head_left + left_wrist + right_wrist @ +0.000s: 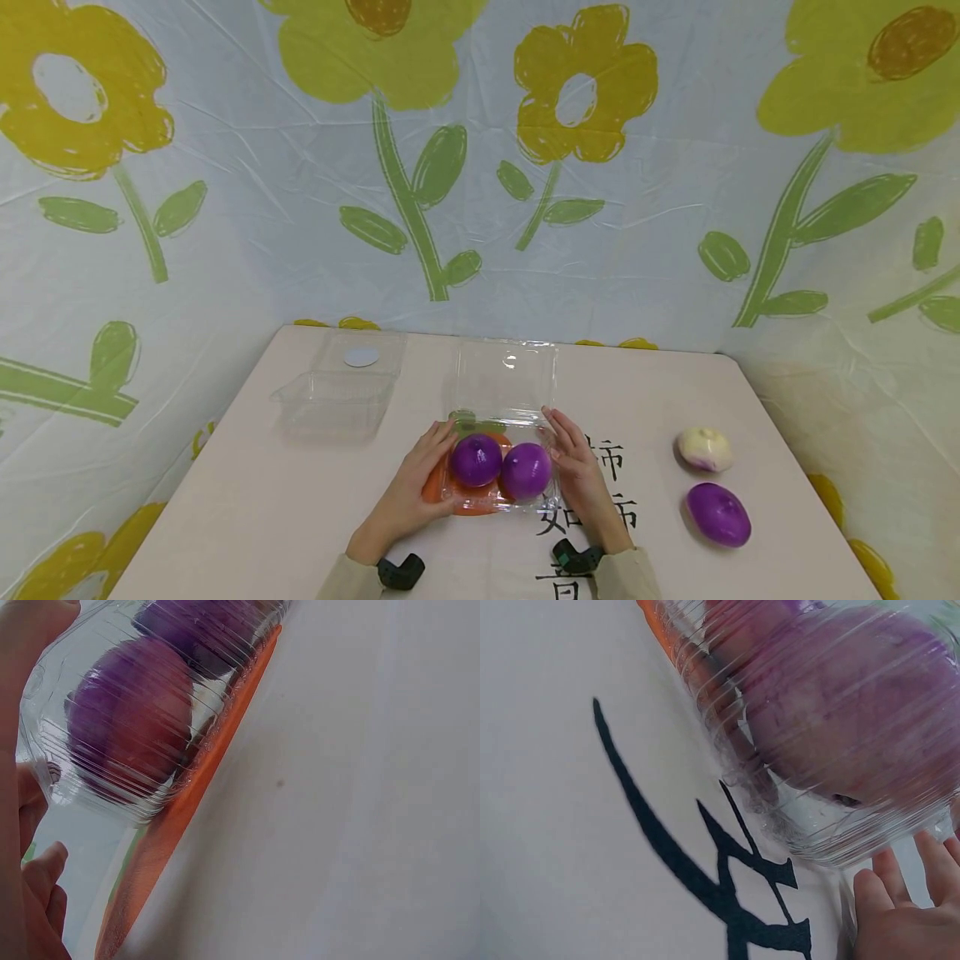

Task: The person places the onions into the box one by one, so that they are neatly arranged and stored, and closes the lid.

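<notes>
two purple globes (527, 471) side by side in an open clear box (480, 502), a hand at each end.
left hand (408, 483) spread wide at the left end of the box, fingers nearly straight, thumb well apart at the near corner; right hand (581, 471) loosely extended along the right end, fingertips near the hinged edge; firmness of touch impossible to tell on either side. lid (504, 375) tipped back on the far side. orange flat piece (199, 772) beneath, showing at left and front. black characters (654, 831) on the pale table (225, 500), partly behind the right hand. farther left, a second clear container (333, 412), also unclosed. well to the right, a whitish globe (705, 449) with a purple tinge, and just nearer, a purple oval (718, 514).
</notes>
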A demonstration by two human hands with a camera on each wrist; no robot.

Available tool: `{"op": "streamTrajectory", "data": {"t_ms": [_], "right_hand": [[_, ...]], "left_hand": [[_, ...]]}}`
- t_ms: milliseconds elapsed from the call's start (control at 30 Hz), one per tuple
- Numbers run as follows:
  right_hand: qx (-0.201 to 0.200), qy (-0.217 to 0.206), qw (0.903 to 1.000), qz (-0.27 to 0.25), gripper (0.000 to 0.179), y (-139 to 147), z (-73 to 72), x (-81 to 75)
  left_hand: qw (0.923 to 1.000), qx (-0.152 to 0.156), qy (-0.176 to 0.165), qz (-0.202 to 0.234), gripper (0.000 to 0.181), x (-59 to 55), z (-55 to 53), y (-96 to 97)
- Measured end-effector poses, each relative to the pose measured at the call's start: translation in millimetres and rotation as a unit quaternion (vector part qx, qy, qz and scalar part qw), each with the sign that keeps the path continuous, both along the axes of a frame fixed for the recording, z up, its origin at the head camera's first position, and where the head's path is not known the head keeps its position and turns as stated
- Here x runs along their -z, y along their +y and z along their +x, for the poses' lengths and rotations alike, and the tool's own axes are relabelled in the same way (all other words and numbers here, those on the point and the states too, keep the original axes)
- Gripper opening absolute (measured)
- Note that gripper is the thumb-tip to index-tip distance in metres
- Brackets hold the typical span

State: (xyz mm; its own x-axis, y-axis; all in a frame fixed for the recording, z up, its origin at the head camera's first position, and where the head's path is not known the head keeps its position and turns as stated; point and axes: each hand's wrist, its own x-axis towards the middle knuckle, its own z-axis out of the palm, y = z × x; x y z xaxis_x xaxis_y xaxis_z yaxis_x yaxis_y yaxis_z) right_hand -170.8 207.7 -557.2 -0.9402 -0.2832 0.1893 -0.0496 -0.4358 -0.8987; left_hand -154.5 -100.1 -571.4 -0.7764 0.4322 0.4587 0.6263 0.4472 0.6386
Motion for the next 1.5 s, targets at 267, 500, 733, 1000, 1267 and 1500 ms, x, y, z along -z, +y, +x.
{"op": "streamTrajectory", "data": {"t_ms": [267, 500, 733, 1000, 1267, 1500], "right_hand": [[0.011, 0.004, 0.9999, 0.006, 0.066, 0.2, -0.4, 0.3], [0.021, 0.006, 0.9997, 0.009, 0.063, 0.6, -0.2, 1.4], [0.024, 0.015, 0.9996, 0.004, 0.061, 0.3, -1.0, 2.8], [0.024, 0.008, 0.9997, -0.007, 0.047, 0.3, 1.1, 3.8], [0.014, 0.027, 0.9992, -0.026, 0.040, -0.3, 2.0, 3.6], [0.015, 0.024, 0.9995, -0.014, 0.037, -1.5, 2.5, 1.5]], "left_hand": [[1.0000, 0.001, 0.008, 0.000, 0.086, -0.2, -0.1, -0.3], [0.9996, 0.001, 0.028, -0.002, 0.086, 2.8, -1.2, -0.4], [0.9996, -0.002, 0.026, -0.007, 0.086, 2.9, -0.7, -0.4], [0.9994, -0.004, 0.032, -0.008, 0.086, 3.0, -0.4, -0.9], [0.9998, -0.004, 0.019, 0.001, 0.086, 2.1, -0.3, -1.0], [0.9971, -0.004, -0.020, 0.073, 0.092, 2.5, 2.2, -1.6]]}}
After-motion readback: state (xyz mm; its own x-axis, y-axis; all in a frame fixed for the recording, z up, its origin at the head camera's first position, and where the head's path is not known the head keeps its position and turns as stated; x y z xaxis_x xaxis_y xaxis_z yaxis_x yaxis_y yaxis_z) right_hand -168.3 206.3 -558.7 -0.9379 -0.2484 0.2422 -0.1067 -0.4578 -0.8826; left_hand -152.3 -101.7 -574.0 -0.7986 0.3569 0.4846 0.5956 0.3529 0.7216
